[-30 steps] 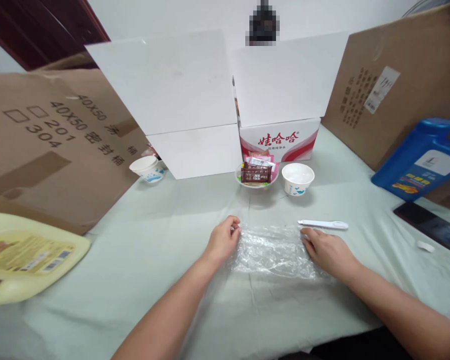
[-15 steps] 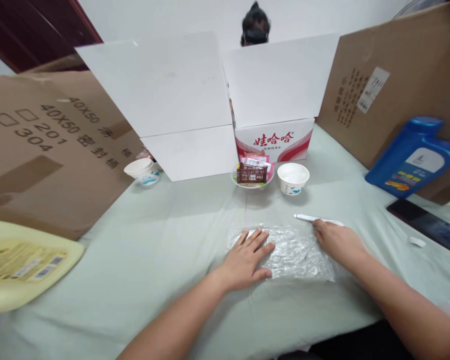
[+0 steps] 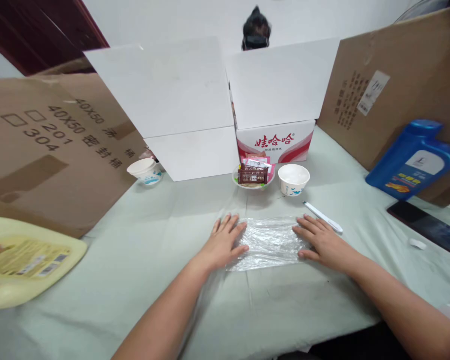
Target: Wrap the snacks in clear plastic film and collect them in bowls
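A crinkled sheet of clear plastic film [image 3: 272, 242] lies flat on the pale green tablecloth in front of me. My left hand [image 3: 225, 242] rests on its left end with the fingers spread. On the right end lies my right hand [image 3: 318, 240], palm down and fingers apart, holding nothing. Just beyond the right hand is a slim white utility knife [image 3: 323, 217], lying slantwise on the cloth and apart from the fingers.
Behind the film stand a bowl of wrapped snacks [image 3: 253, 176] and a white paper bowl [image 3: 294, 180]. White box panels [image 3: 191, 90] rise behind them, a person's head [image 3: 256, 30] above. A blue bottle [image 3: 412, 160] and phone [image 3: 427, 227] are right; a yellow jug [image 3: 26, 260] is left.
My right hand has let go of the utility knife, which now lies turned on the cloth, and has come down on the film's right end. My left hand has shifted left.
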`<state>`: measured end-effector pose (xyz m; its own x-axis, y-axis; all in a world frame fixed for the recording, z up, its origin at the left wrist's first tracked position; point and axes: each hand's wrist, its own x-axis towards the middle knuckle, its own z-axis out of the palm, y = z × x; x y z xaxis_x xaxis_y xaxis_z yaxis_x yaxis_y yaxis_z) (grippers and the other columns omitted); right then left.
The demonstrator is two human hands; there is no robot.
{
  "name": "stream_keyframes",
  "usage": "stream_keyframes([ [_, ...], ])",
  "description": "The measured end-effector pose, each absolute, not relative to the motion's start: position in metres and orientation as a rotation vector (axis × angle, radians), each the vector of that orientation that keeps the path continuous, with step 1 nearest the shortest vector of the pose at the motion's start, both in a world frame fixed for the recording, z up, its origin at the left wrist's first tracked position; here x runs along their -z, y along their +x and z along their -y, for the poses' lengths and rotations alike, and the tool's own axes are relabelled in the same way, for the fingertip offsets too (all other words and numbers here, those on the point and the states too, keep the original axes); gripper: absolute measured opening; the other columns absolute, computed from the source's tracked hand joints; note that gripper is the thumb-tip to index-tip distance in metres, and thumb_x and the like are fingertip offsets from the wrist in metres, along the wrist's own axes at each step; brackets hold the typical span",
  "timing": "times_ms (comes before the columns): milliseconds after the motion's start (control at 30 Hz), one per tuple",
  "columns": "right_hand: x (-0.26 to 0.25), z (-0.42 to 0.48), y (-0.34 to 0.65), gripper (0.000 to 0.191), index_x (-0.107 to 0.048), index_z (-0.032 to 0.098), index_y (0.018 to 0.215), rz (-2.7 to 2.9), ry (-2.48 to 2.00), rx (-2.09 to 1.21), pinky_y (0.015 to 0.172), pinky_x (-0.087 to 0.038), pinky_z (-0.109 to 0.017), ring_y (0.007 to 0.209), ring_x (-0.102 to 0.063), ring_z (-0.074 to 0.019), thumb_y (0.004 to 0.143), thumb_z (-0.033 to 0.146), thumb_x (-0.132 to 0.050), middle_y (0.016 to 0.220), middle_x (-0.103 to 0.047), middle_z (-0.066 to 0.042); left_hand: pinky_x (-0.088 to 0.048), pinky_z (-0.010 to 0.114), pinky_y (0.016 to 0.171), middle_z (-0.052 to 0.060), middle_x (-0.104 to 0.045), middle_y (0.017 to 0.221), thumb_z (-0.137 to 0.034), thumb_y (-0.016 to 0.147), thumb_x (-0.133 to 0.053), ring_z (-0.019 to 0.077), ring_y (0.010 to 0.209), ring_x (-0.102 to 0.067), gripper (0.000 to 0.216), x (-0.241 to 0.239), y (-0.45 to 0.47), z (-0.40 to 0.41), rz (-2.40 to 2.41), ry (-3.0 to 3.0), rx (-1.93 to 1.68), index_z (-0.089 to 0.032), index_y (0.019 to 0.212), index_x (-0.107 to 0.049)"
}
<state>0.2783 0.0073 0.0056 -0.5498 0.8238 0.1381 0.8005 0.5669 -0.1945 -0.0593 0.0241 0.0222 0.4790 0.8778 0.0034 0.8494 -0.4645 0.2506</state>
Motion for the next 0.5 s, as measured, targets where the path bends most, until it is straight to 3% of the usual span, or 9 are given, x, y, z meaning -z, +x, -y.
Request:
stream_keyframes([
  [133,-0.029,-0.001,0.284,0.065,-0.058,0.023,0.127,2.638,-1.051,-0.302,0.109,-0.031,-0.052,0.138,-0.030,-0.0345,0.077,0.064,-0.063,0.143,-0.046,-0.014,-0.038,0.042,0.102,0.010,-0.054,0.124,-0.040,0.082,-0.064,0.0280,0.121,-0.046,0.033,-0.046,-0.064,-0.016,-1.434,2.475,-0.380,-0.021,0.109,-0.062],
  [233,-0.042,0.003,0.280,0.052,-0.065,0.023,0.113,2.709,-0.943,-0.545,0.100,-0.041,-0.045,0.121,-0.048,-0.0300,0.075,0.058,-0.069,0.126,-0.057,-0.012,-0.045,0.032,0.083,0.003,-0.058,0.098,-0.041,0.067,-0.079,0.0224,0.096,-0.053,0.030,-0.059,-0.060,-0.004,-1.183,2.426,-0.153,-0.022,0.083,-0.063],
  [300,-0.045,0.002,0.280,0.036,-0.068,0.022,0.100,2.712,-1.005,-0.613,0.092,-0.045,-0.041,0.105,-0.055,-0.0261,0.078,0.049,-0.069,0.111,-0.061,-0.010,-0.043,0.031,0.079,0.001,-0.057,0.092,-0.035,0.058,-0.084,0.0220,0.093,-0.052,0.031,-0.061,-0.059,0.000,-1.155,2.412,-0.018,-0.021,0.075,-0.062],
  [400,-0.046,-0.001,0.286,0.012,-0.067,0.021,0.086,2.688,-1.066,-0.596,0.084,-0.046,-0.037,0.095,-0.056,-0.0225,0.085,0.032,-0.062,0.098,-0.062,-0.008,-0.041,0.031,0.084,0.000,-0.059,0.091,-0.017,0.064,-0.076,0.0206,0.094,-0.052,0.014,-0.060,-0.062,-0.001,-1.146,2.406,0.018,-0.021,0.065,-0.062],
  [500,-0.049,-0.002,0.294,0.015,-0.065,0.021,0.079,2.655,-1.039,-0.619,0.081,-0.045,-0.033,0.091,-0.057,-0.0198,0.087,0.022,-0.052,0.093,-0.063,-0.006,-0.041,0.029,0.087,0.000,-0.061,0.093,-0.007,0.068,-0.062,0.0185,0.095,-0.054,0.015,-0.062,-0.070,-0.005,-1.098,2.364,-0.042,-0.021,0.066,-0.062],
])
